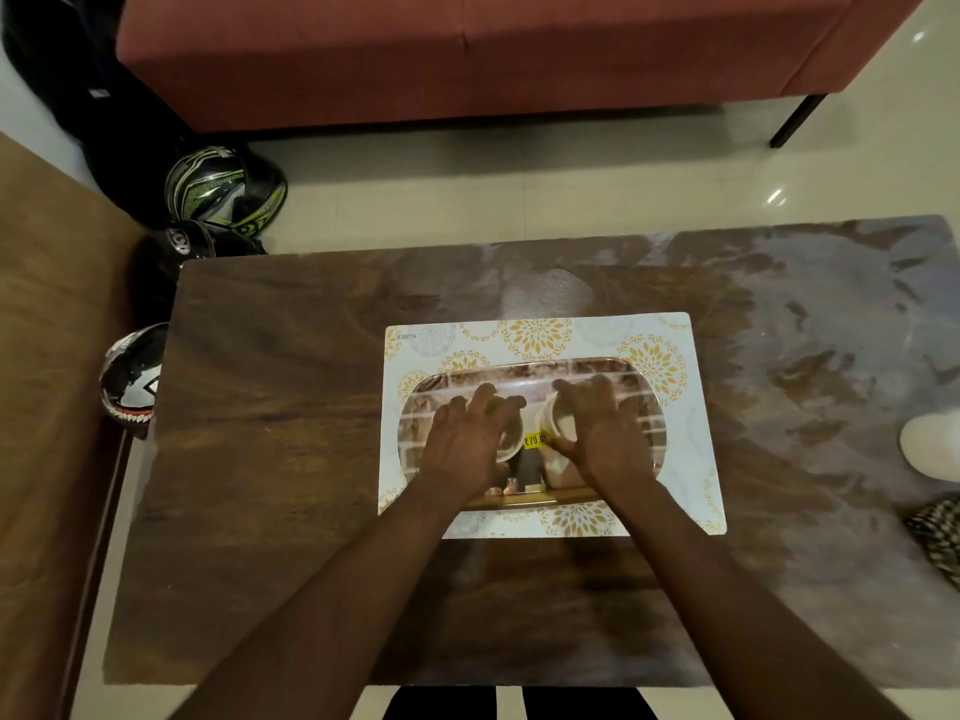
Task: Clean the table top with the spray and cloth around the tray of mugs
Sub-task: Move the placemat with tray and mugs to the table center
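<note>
A brown tray (524, 370) rests on a white placemat with gold flowers (670, 407) in the middle of the dark wooden table (291, 459). Two cream mugs stand on the tray. My left hand (467, 444) covers the left mug (511, 444) from above, fingers curled over its rim. My right hand (597, 433) grips the right mug (558, 426), which carries a yellow price sticker. At the table's right edge sit a white object (932, 446), possibly the spray bottle, and a patterned cloth (940, 537).
The table's right half shows pale streaky smears (810, 324). A red sofa (467, 54) stands beyond the table. Three helmets (223, 192) lie on the floor at the left, beside a wooden surface (52, 304).
</note>
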A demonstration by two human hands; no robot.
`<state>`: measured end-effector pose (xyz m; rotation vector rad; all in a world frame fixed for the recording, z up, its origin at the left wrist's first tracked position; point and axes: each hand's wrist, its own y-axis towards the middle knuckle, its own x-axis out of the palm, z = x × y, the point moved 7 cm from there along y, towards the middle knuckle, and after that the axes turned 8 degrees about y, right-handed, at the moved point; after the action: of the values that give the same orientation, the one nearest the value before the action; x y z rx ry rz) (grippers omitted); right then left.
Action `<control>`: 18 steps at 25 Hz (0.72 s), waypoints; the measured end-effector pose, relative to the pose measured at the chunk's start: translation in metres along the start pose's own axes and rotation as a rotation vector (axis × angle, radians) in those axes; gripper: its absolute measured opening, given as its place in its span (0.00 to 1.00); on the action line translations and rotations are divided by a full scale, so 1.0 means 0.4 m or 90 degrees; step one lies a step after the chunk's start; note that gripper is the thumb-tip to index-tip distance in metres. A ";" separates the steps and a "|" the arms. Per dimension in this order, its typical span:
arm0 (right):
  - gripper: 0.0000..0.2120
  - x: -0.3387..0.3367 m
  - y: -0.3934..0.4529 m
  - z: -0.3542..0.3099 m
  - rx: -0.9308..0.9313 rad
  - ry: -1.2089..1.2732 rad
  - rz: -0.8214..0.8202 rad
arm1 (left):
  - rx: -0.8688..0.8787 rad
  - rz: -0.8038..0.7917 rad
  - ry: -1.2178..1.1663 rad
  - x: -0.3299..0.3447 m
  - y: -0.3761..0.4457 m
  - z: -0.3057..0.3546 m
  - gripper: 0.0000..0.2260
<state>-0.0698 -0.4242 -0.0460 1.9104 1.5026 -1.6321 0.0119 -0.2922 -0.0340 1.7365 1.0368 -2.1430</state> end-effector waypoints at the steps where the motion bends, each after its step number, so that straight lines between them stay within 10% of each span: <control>1: 0.35 -0.018 0.009 0.021 0.060 0.009 0.034 | 0.056 -0.010 0.016 -0.003 0.003 0.002 0.34; 5: 0.36 -0.079 0.017 0.097 0.224 0.022 0.033 | 0.175 -0.009 0.078 -0.007 0.003 -0.007 0.33; 12: 0.37 -0.007 0.011 0.036 -0.081 -0.048 -0.036 | -0.204 -0.012 -0.076 0.002 -0.039 -0.034 0.41; 18: 0.30 0.004 0.021 0.057 -0.073 -0.002 0.062 | -0.043 -0.033 -0.098 0.011 -0.017 -0.016 0.43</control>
<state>-0.0774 -0.4434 -0.0594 1.8873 1.4441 -1.4748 0.0120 -0.2820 -0.0360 1.5043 1.1092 -2.2059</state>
